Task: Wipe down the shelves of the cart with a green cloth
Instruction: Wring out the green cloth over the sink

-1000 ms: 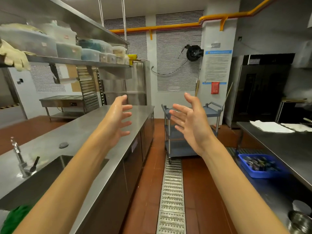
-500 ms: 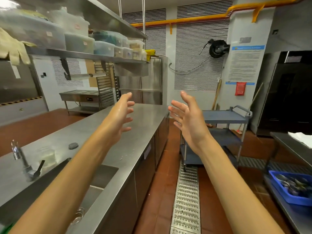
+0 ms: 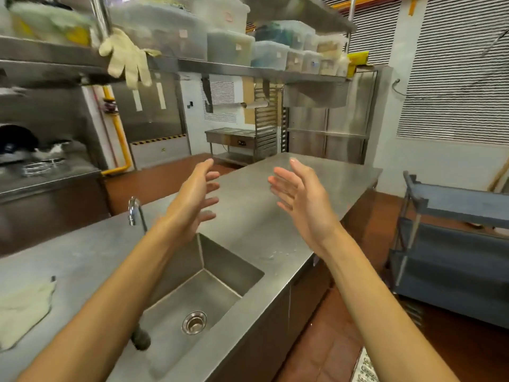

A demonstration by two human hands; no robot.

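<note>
Both arms reach out over the steel bench (image 3: 275,230). The left hand (image 3: 192,199) and the right hand (image 3: 300,199) hang in the air with palms facing each other, fingers spread and loose, holding nothing. Below the left forearm sits the sink (image 3: 209,293), with its tap (image 3: 135,213) behind. The grey-blue cart (image 3: 454,205) stands on the floor off to the right, apart from the bench, and neither hand touches it. A pale cloth (image 3: 24,312) lies flat on the bench at far left.
</note>
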